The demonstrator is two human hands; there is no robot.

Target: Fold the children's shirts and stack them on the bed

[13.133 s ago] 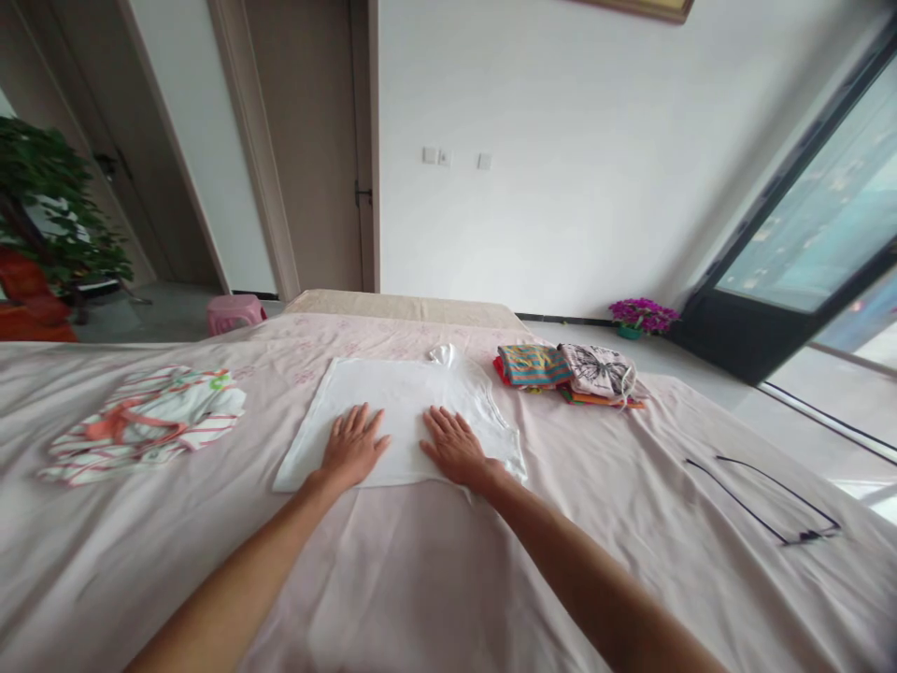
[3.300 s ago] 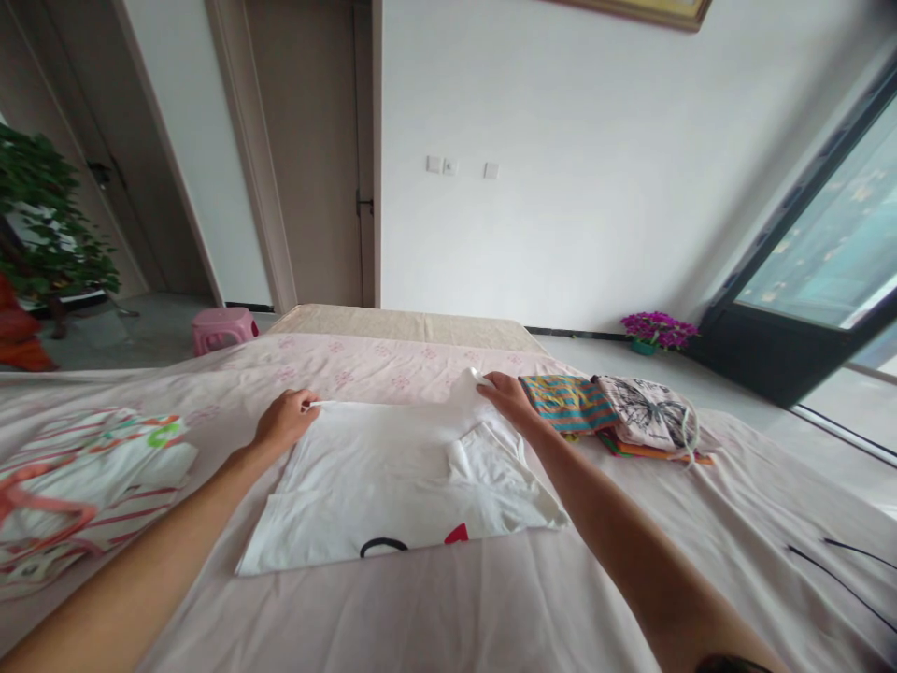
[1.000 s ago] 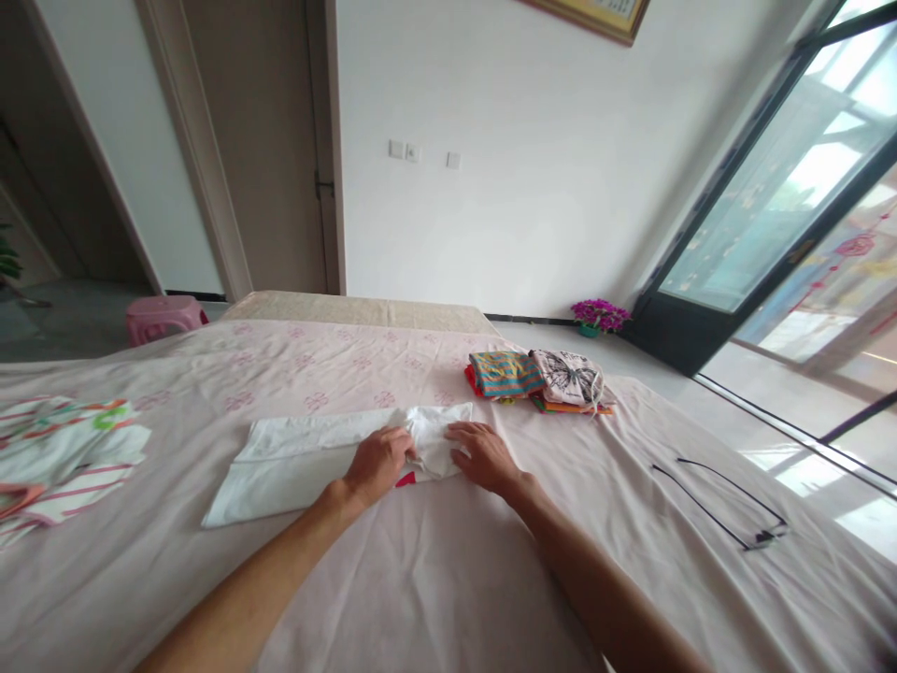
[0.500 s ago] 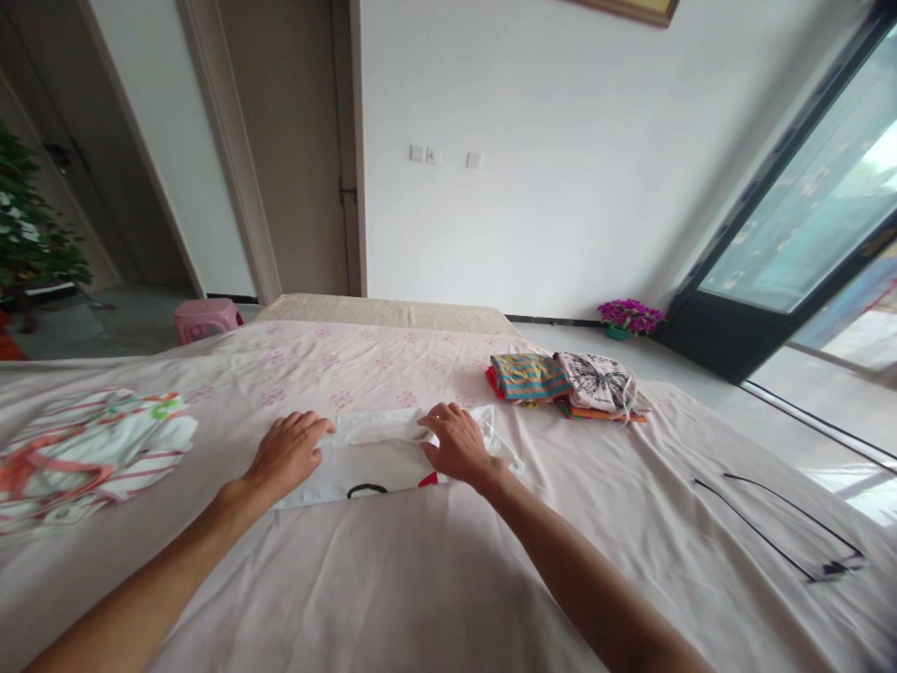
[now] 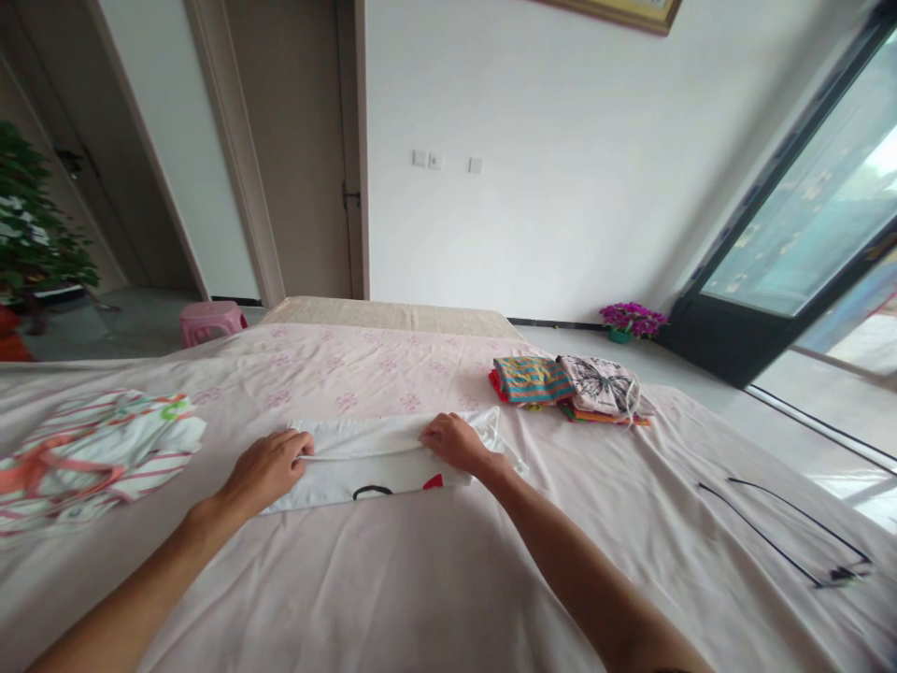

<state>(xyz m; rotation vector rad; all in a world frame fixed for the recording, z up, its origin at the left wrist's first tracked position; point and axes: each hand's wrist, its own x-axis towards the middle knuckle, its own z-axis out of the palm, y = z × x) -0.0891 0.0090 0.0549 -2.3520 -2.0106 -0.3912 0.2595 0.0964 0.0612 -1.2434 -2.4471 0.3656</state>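
Observation:
A white garment lies in a long folded strip on the pink bedspread. On its near side show a black curved line and a red patch. At the strip's left end, my left hand has its fingers closed on the upper layer of cloth. My right hand pinches the same layer farther right, so a straight crease runs between the two hands. Both sets of fingertips are partly hidden. Loose white cloth sticks out beyond my right hand.
Folded clothes are stacked at the back right, with a butterfly print on top. A rumpled striped garment lies at left. Black-framed glasses rest at right. A pink stool stands beyond the bed.
Both hands were over the garment with fingers apart; now they are closed on its cloth. My left hand has moved left and a little nearer, and the upper layer looks straighter.

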